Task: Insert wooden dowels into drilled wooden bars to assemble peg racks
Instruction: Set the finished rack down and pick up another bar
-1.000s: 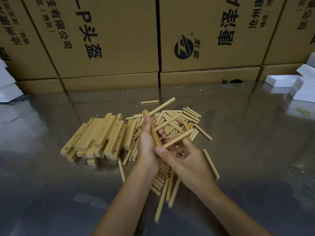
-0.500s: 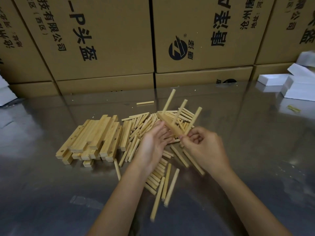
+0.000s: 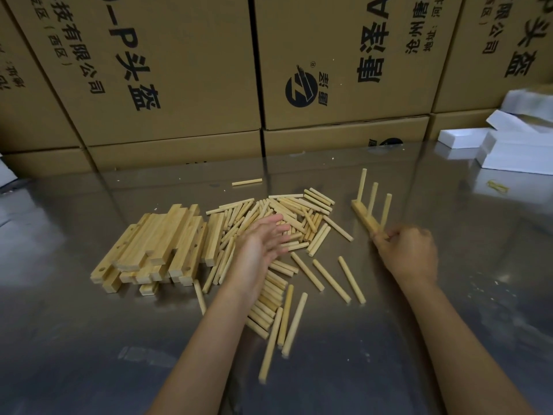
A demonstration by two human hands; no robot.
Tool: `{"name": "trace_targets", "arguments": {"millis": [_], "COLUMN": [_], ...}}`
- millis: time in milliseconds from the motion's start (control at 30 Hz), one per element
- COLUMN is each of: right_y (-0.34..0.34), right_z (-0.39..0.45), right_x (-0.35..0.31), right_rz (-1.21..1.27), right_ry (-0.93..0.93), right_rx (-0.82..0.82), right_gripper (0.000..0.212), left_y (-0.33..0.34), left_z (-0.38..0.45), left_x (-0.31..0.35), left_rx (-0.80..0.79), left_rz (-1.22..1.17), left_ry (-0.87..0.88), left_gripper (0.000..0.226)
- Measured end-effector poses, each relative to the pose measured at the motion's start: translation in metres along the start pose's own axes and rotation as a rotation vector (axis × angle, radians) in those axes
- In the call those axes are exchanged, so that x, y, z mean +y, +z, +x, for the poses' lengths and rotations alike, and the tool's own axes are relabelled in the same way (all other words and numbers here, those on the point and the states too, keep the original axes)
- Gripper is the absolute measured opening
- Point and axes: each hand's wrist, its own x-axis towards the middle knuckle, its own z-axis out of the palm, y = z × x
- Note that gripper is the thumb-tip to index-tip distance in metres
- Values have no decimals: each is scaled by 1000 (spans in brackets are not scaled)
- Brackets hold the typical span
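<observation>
While my right hand (image 3: 405, 253) pinches the near end of a peg rack (image 3: 369, 217) and sets it on the bench (image 3: 89, 339) off to the right, I'd say this one's basically done: three dowels stand upright in its bar. My left hand (image 3: 263, 238) is loose, fingers straight, holding nothing, hovering over the loose dowel pile (image 3: 287, 223) in the middle. So the step in hand looks like parking the finished rack and starting a new one.

Next move, as I see it: let go with the right, grab a fresh drilled bar from the stack of bars (image 3: 158, 247) on the left, then pick a dowel and line it up with a hole.

Containers: cardboard boxes (image 3: 185, 70) are stacked along the far edge, all closed, so no clue what's inside. White boxes (image 3: 508, 145) sit far right, contents hidden too.
</observation>
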Motion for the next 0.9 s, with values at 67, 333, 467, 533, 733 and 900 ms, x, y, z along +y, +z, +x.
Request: {"name": "trace_targets", "arguments": {"millis": [67,333,467,533,733,900], "right_y": [-3,-5,6,9,13,16], "right_z": [-3,-32,-52,-54,-57,-60], "right_x": [-1,-32,-46,-48,-50,-51], "right_rz": [30,-22,-26,-31,8,72], "right_ry": [12,-93,-232,-269,-318,-331], "right_rx": [3,-59,-164,-168,-152,-150], "right_gripper": [36,31,33,33,37,42], "left_y": [-2,-41,-76,-79,-62,-61], "left_z": [1,-1,3,3,4,2], "left_x": [2,20,27,26,18,20], "left_rx": [126,674,716,651,609,714], "left_rz": [39,1090,1510,1612,1813,1639], "left_ry": [19,507,238,202,49,198], "left_gripper": [25,21,32,34,33,38]}}
